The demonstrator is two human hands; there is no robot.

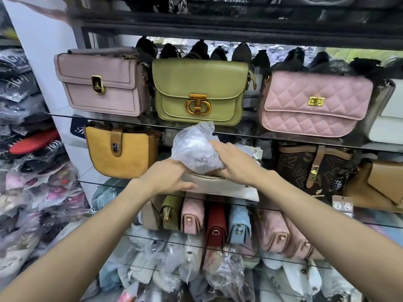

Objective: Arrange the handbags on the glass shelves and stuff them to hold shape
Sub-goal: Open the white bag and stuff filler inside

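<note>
A white handbag (229, 188) stands on the middle glass shelf (98, 182), its top open. A crumpled clear plastic stuffing bundle (194, 147) sticks out of that opening. My left hand (168, 177) holds the bag's top edge, thumb across the front and fingers against the bundle's base. My right hand (236, 163) lies flat on the bundle's right side, fingers straight and pressing it. On the upper glass shelf (244, 133) stand a mauve bag (100, 83), a green bag (196, 90) and a pink quilted bag (314, 103).
A mustard bag (122, 149) stands left of the white one, with a brown patterned bag (314, 166) and a tan bag (379, 182) to its right. Below, several small bags (216, 223) stand in a row. Plastic-wrapped stock (28, 192) is piled at the left and bottom.
</note>
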